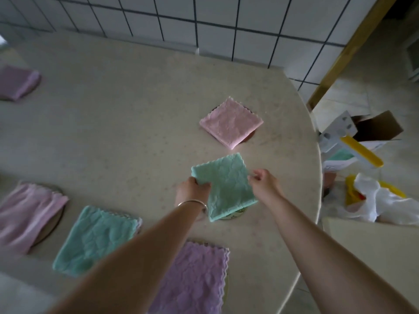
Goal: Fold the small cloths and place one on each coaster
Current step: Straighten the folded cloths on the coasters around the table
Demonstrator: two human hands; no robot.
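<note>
- Six folded cloths lie out; most visibly sit on coasters.
- Left hand (192,189) and right hand (263,181) pinch the green cloth (226,184), centre frame, settling it on its coaster (235,214).

The coaster (231,215) under the green cloth (224,184) is almost wholly covered, the pink cloth (13,82) at far left is cut by the frame edge and blurred, and the purple cloth (195,279) is partly hidden by a forearm.

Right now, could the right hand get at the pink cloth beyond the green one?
Probably yes. The right hand pinches the green cloth's edge, and only bare table lies between it and the pink cloth; it would have to let go first.
</note>
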